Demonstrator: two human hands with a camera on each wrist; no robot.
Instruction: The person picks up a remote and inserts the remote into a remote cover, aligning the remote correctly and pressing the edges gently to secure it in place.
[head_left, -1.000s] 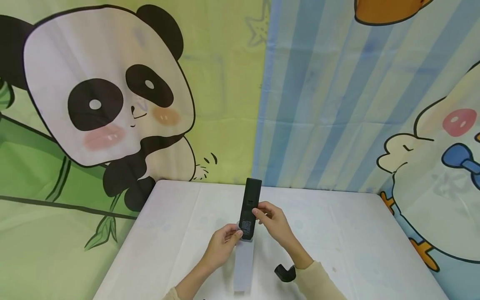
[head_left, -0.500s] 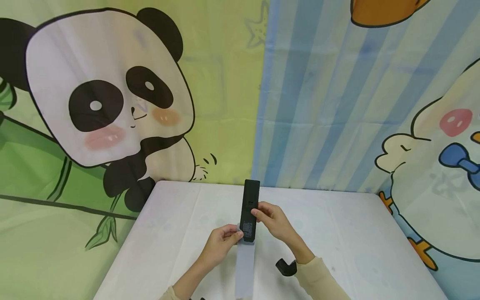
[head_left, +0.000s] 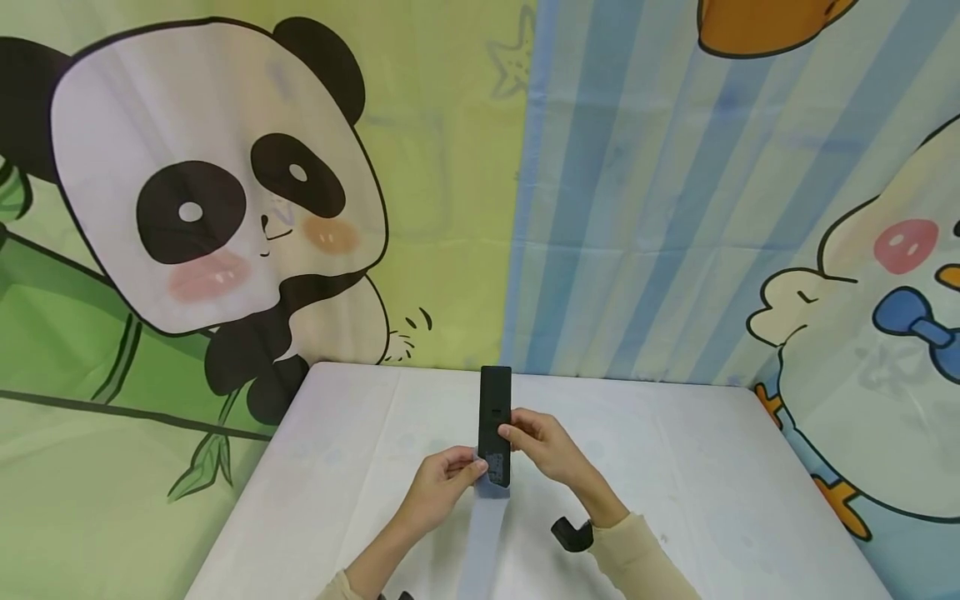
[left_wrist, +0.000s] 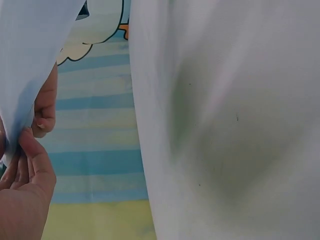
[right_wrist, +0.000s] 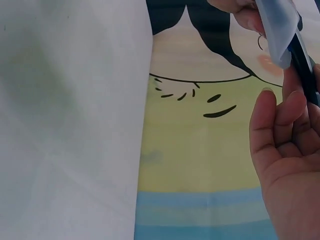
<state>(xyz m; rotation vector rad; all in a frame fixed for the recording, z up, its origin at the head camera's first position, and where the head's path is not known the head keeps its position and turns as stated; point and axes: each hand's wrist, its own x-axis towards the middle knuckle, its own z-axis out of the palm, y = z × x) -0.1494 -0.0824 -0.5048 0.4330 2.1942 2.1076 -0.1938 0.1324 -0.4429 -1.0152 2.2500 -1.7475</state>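
Note:
A long black remote control (head_left: pixel 495 400), its back with a printed label facing the head camera, stands nearly upright over the table. My right hand (head_left: pixel 546 448) pinches its right edge between thumb and fingers. At the lower left, my left hand (head_left: pixel 442 490) pinches the mouth of a translucent pale plastic sleeve (head_left: pixel 483 542). The remote's bottom end sits at that mouth, and the sleeve hangs down below it. In the left wrist view the sleeve (left_wrist: pixel 30 50) hides part of both hands. The right wrist view shows the remote's dark edge (right_wrist: pixel 303 65) beside the sleeve (right_wrist: pixel 277 32).
A white-covered table (head_left: pixel 652 467) lies under the hands. Behind it hangs a printed curtain (head_left: pixel 442 192) with a panda and stripes. A black curved wrist-camera piece (head_left: pixel 572 534) sits at the right wrist.
The remote has turned more upright and come slightly down and left, its bottom end lower against the sleeve mouth. The sleeve's hanging part has swung a little to the left.

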